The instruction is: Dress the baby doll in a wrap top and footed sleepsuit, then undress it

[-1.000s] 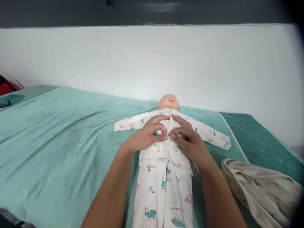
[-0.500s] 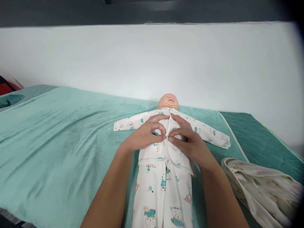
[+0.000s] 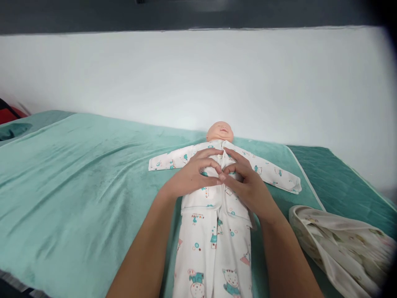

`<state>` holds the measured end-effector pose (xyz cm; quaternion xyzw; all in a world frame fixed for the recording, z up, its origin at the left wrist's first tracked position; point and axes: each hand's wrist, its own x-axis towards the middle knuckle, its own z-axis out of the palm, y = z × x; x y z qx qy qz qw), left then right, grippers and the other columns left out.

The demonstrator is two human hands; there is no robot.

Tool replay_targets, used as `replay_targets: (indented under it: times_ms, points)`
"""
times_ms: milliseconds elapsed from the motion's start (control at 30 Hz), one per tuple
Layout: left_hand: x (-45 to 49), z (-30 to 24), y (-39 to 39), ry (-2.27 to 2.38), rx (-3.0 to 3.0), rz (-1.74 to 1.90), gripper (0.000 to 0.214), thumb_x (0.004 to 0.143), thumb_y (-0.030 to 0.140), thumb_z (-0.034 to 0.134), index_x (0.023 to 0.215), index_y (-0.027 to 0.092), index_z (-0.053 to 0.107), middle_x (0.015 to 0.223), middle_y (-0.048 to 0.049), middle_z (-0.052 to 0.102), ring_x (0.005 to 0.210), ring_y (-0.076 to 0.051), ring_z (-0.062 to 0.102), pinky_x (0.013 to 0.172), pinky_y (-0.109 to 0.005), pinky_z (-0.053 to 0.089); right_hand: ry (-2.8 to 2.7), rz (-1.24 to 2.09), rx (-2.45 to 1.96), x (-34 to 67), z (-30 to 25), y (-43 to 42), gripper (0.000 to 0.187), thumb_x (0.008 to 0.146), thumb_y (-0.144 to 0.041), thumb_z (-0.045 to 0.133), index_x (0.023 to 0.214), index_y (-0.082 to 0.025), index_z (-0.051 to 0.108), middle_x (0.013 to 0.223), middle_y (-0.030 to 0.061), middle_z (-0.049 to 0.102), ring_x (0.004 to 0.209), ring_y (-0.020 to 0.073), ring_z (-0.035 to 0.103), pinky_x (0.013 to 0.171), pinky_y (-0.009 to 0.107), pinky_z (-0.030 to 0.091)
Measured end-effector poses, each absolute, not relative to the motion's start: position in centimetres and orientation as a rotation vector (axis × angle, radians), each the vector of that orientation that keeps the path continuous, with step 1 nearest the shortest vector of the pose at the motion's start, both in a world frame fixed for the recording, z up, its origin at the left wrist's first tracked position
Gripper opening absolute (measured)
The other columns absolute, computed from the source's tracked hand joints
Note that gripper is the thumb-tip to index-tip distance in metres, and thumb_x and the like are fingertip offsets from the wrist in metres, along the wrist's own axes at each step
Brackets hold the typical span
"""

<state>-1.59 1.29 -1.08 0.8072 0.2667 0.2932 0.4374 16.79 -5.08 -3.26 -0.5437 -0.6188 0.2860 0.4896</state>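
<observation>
A baby doll (image 3: 219,131) lies on its back, head toward the wall, arms spread wide. It wears a white printed baby jacket (image 3: 198,199) and matching trousers (image 3: 198,252). Over the chest, my left hand (image 3: 198,174) pinches the jacket's front edge with thumb and index finger. My right hand (image 3: 243,176) pinches the same spot from the other side, and the two sets of fingertips meet at the front opening. The button there is hidden by my fingers. Higher up, a small pale button (image 3: 219,156) shows near the collar.
A light green blanket (image 3: 93,178) covers the bed, with a darker green quilted cover (image 3: 335,178) at the right. Beside my right forearm rests a bundle of patterned cloth (image 3: 344,244). The white wall (image 3: 155,78) rises behind the doll.
My thumbs and index fingers have come together over the front opening, covering the button that showed between them. The doll has stayed in place.
</observation>
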Motion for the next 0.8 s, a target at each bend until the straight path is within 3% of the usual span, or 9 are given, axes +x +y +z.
replay_targets:
  times_ms: [167,333,467,567,700,800]
  points:
    - [-1.3,-0.8,0.9,0.745,2.059,0.739,0.01,0.081,0.034,0.07,0.087,0.026,0.066,0.149,-0.0008,0.045,0.145,-0.026,0.032,0.117,-0.047,0.03,-1.517,0.684,-1.347,16.6,-3.1,-5.3,0.014,0.079,-0.04,0.072,0.077,-0.027,0.066,0.154,-0.0031,0.041,0.147,0.0255,0.027,0.119,0.048,0.021]
    - [-1.3,-0.7,0.8,0.705,2.028,0.773,0.011,0.081,0.033,0.07,0.077,0.023,0.066,0.147,-0.0013,0.048,0.142,-0.027,0.036,0.112,-0.045,0.036,-1.382,0.805,-1.305,16.5,-2.8,-5.4,0.015,0.08,-0.04,0.071,0.076,-0.026,0.067,0.152,-0.0017,0.045,0.142,0.0286,0.036,0.116,0.049,0.026]
    - [-1.5,-1.0,1.2,0.715,1.838,0.869,0.014,0.08,0.032,0.071,0.076,0.021,0.064,0.143,-0.0037,0.053,0.137,-0.027,0.044,0.104,-0.041,0.043,-1.058,0.892,-1.178,16.8,-3.0,-5.2,0.019,0.077,-0.041,0.073,0.072,-0.023,0.066,0.143,0.0018,0.056,0.126,0.0307,0.055,0.102,0.046,0.043]
    - [-2.3,-1.8,2.3,0.769,1.524,1.143,0.015,0.081,0.033,0.067,0.079,0.02,0.06,0.137,-0.0054,0.058,0.127,-0.025,0.054,0.102,-0.04,0.045,-0.695,0.857,-1.112,17.9,-3.7,-4.6,0.028,0.079,-0.048,0.067,0.09,-0.022,0.07,0.13,0.0065,0.065,0.111,0.0289,0.063,0.086,0.042,0.052]
    - [-3.1,-3.4,4.1,0.983,1.131,1.426,0.021,0.079,0.04,0.067,0.085,0.021,0.058,0.124,-0.0047,0.065,0.11,-0.02,0.063,0.092,-0.034,0.049,-0.447,0.711,-1.224,19.1,-5.0,-3.5,0.033,0.076,-0.046,0.069,0.097,-0.02,0.068,0.11,0.0048,0.071,0.095,0.0217,0.066,0.075,0.032,0.052]
    - [-2.6,-4.2,4.6,1.191,1.253,1.315,0.027,0.08,0.045,0.066,0.093,0.022,0.063,0.108,-0.0042,0.069,0.097,-0.018,0.063,0.087,-0.033,0.048,-0.615,0.685,-1.397,18.9,-5.5,-3.0,0.038,0.072,-0.046,0.074,0.101,-0.022,0.067,0.104,0.0023,0.071,0.092,0.0195,0.065,0.076,0.031,0.049]
